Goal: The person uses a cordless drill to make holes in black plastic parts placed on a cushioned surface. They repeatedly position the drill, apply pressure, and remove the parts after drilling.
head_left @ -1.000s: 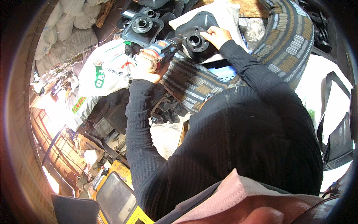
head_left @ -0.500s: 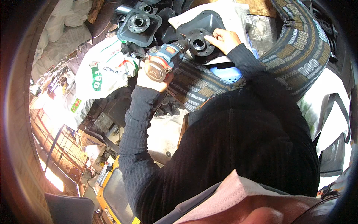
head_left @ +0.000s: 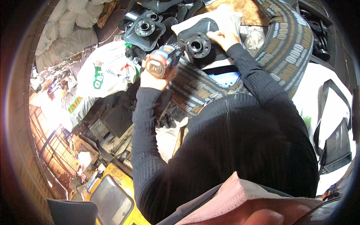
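My left hand (head_left: pixel 153 81) is wrapped round the grip of a blue and black cordless drill (head_left: pixel 167 57). The drill is slightly blurred, and its front end points at a black wheel hub-like part (head_left: pixel 196 45). That part has a round flange with small holes and a large central bore, set on a square black plate. At the flange's upper right edge is my right hand (head_left: pixel 226 39), thumb and forefinger pinched together. Whatever may be between those fingertips is too small to make out. Under the part lie a white sack (head_left: pixel 230 19) and a patterned grey and brown cushion ring (head_left: pixel 204 84).
More black flanged parts (head_left: pixel 144 28) are piled at the far left. A white plastic bag (head_left: pixel 108 69) lies left of the drill. A dark crate (head_left: pixel 318 33) holds black parts at the far right. Yellow equipment (head_left: pixel 112 198) stands at lower left.
My right hand has shifted a little up and away from the flange's bore. The drill stays beside the part in my left hand. The whole view has swung slightly.
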Motion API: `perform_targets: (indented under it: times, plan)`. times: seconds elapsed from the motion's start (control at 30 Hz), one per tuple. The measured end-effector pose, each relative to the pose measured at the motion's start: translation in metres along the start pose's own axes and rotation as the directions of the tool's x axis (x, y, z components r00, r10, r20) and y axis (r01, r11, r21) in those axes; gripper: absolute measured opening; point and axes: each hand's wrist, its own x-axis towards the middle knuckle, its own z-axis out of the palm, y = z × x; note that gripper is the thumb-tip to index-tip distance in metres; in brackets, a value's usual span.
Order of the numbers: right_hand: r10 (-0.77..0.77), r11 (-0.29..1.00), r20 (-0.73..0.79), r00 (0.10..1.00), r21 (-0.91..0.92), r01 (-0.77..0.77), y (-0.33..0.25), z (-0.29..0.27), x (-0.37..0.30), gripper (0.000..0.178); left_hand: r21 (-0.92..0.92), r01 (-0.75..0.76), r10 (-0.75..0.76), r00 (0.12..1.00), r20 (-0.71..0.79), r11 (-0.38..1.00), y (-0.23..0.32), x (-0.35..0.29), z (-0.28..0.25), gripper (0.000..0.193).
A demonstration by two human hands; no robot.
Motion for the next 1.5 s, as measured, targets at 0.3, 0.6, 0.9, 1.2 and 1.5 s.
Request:
perform_targets:
  times: [0.3, 0.6, 0.9, 1.2, 1.5]
  plan:
    - [-0.151, 0.097, 0.648, 0.747, 0.762, -0.641, -0.035, -0.029, -0.064, 0.054, -0.191, -0.332, 0.311, 0.941, -0.133, 0.924, 0.061, -0.065, -0.012, 0.035]
    - [-0.215, 0.206, 0.534, 0.818, 0.843, -0.496, -0.034, -0.006, -0.069, 0.038, -0.104, -0.253, 0.241, 0.964, -0.112, 0.962, 0.047, -0.088, 0.005, 0.036]
    - [-0.145, 0.087, 0.574, 0.806, 0.819, -0.567, -0.033, 0.0, -0.072, 0.039, -0.125, -0.283, 0.265, 0.953, -0.143, 0.951, 0.049, -0.087, 0.0, 0.038]
    - [-0.001, 0.09, 0.57, 0.821, 0.818, -0.568, -0.035, 0.01, -0.084, 0.036, -0.353, -0.161, 0.163, 0.986, -0.022, 0.922, 0.054, -0.091, 0.01, 0.041]
    - [0.235, 0.159, 0.612, 0.755, 0.742, -0.651, 0.017, 0.027, -0.077, 0.031, -0.065, -0.256, 0.259, 0.965, 0.045, 0.964, 0.054, -0.086, 0.013, 0.043]
